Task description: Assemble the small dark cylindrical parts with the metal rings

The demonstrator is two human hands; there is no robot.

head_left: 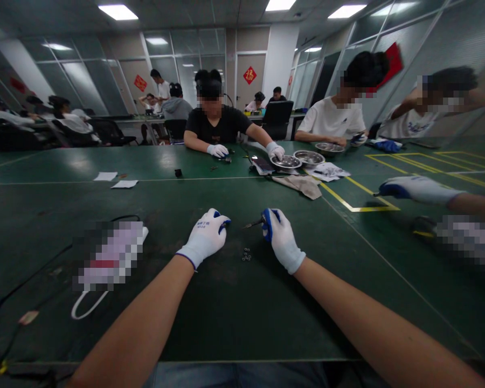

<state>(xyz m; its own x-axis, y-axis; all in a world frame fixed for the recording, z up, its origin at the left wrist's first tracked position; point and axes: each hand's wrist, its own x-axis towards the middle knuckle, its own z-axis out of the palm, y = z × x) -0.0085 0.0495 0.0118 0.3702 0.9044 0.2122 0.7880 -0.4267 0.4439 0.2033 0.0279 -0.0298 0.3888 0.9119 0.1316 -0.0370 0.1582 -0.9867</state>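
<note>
Green bench (234, 318), wide bare surface around both hands. Right hand (281, 240) pinches tweezers (254, 222); left hand (205, 237), grip clenched, nothing visible inside. Small nuts (246, 254) lie between them.

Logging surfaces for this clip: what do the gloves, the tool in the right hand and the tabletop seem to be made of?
Gloves, left hand and right hand: white knit fabric, blue coated fingertips. Tool: thin, dark and pointed, probably metal; too small to be sure. Table: dark green matte mat, scuffed, likely rubber or vinyl. Small rings: greyish, perhaps metal.

small nuts (246, 254) lie on the table (226, 312) between both gloved hands, a face mask (105, 258) far left, metal bowls (297, 160) behind.
</note>
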